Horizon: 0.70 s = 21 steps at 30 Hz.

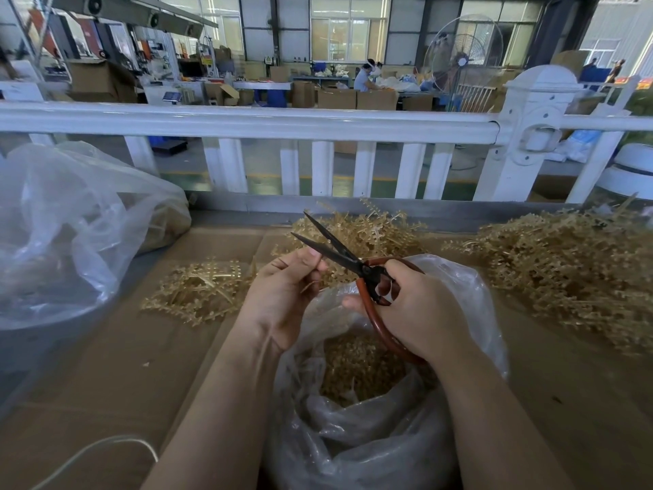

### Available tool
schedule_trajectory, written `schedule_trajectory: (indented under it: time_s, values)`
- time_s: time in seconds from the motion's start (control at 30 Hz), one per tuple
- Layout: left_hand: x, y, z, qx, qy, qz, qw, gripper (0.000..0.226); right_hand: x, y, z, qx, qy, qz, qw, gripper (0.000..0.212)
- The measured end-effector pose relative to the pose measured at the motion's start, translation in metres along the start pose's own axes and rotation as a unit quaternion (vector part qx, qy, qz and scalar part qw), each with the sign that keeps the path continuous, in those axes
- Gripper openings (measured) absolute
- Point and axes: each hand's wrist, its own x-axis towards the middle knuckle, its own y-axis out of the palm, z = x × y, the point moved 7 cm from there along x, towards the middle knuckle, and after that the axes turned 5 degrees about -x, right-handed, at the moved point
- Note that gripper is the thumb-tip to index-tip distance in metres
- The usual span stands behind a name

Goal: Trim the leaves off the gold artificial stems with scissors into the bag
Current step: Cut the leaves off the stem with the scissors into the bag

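My right hand (420, 309) grips the red-brown loop handles of black-bladed scissors (332, 244), whose blades stand apart and point up to the left. My left hand (282, 295) is curled just left of the blades and pinches a thin gold stem piece (311, 285), mostly hidden by the fingers. Both hands hover over an open clear plastic bag (371, 436) holding gold leaf trimmings (357, 366). Gold stems lie in piles on the cardboard: a small one at the left (198, 291), one behind the hands (374, 231), and a large heap at the right (572, 270).
A big crumpled clear bag (70, 228) sits at the left. A white railing (318, 125) runs across behind the cardboard-covered table (116, 366). A white cable (95, 450) curves at the bottom left. Beyond the rail are boxes, a standing fan (463, 54) and a seated person (364, 77).
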Motion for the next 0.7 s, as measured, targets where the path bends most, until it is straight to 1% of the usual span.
schedule_trajectory:
  time_s: [0.1, 0.17, 0.2, 0.33, 0.43, 0.57, 0.7]
  values:
    - [-0.0004, -0.0006, -0.0044, 0.019, 0.032, -0.019, 0.999, 0.015, 0.0001, -0.0008, 0.0011, -0.021, 0.001, -0.011, 1.000, 0.063]
    - [-0.0018, 0.0004, -0.0064, 0.028, 0.045, -0.024, 0.998, 0.017, 0.0002, -0.0029, 0.0030, -0.035, -0.003, -0.025, 0.999, 0.064]
    - [-0.0022, 0.0012, -0.0070, 0.030, 0.049, -0.025, 0.998, 0.015, 0.0003, -0.0045, 0.0036, -0.042, -0.003, -0.032, 0.999, 0.066]
    - [-0.0028, 0.0041, -0.0084, 0.022, 0.056, -0.016, 0.998, 0.007, 0.0003, -0.0070, 0.0043, -0.051, -0.001, -0.044, 0.998, 0.087]
    - [-0.0025, 0.0035, -0.0087, 0.023, 0.059, -0.016, 0.998, 0.014, -0.0001, -0.0071, 0.0041, -0.055, 0.001, -0.051, 0.997, 0.090]
    - [-0.0021, 0.0014, -0.0093, 0.027, 0.062, -0.019, 0.998, 0.016, -0.0006, -0.0048, 0.0040, -0.035, 0.003, -0.051, 0.998, 0.089]
    - [-0.0012, 0.0005, -0.0095, 0.030, 0.069, -0.019, 0.997, 0.017, -0.0010, -0.0057, 0.0048, -0.028, 0.005, -0.059, 0.998, 0.078]
